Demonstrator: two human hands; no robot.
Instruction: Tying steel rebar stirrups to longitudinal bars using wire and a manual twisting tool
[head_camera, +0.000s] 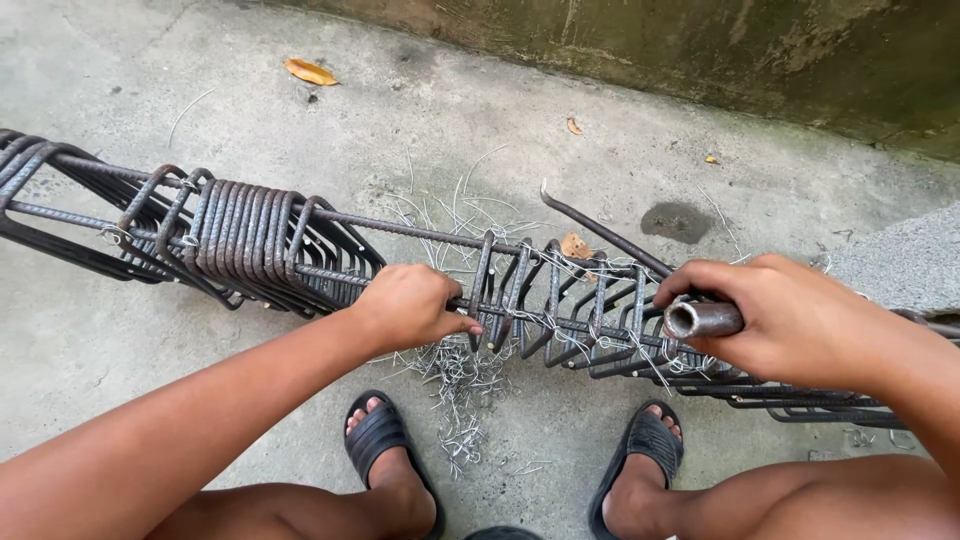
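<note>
Concrete floor (200, 90) lies under everything, with a mossy wall (700, 50) at its far edge. On it lies a rebar cage (420, 235), its long axis running from the left edge of view across to the lower right; both ends are cut off by the frame. A tight bunch of stirrups (245, 240) sits on the cage's left part, with more spaced ones right of its middle. The left hand (405, 305) is clenched around a near bar at the cage's middle. The right hand (790, 315), over the cage's right part, grips a steel pipe (703, 319) whose open end faces the camera; a bent rod (600, 232) runs from it up and left over the cage. Wire scraps (460, 385) lie below the cage, between two sandalled feet. A dry leaf (310, 72) lies well behind the cage.
</note>
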